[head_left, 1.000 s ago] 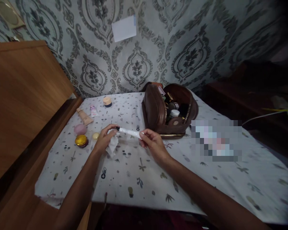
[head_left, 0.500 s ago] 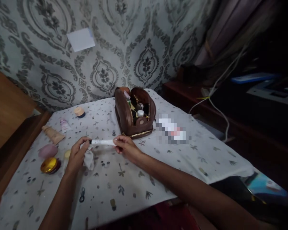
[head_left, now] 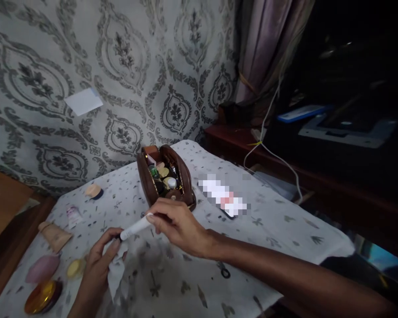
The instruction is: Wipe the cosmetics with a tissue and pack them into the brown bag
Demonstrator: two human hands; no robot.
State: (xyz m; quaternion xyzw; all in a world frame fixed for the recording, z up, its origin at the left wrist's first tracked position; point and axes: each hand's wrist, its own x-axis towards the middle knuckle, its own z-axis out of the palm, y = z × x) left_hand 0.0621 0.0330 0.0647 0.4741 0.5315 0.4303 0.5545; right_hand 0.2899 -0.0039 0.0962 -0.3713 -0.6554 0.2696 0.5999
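Your left hand (head_left: 97,261) grips the slim white tube (head_left: 135,227) by its black end, together with a crumpled white tissue (head_left: 116,273), while your right hand (head_left: 181,226) pinches its other end, above the patterned tablecloth (head_left: 172,276) near the open brown zippered bag (head_left: 146,185).

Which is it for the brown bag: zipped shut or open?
Open. The brown bag gapes between its zipper edges, showing a white round lid inside; the right hand hides part of its front.
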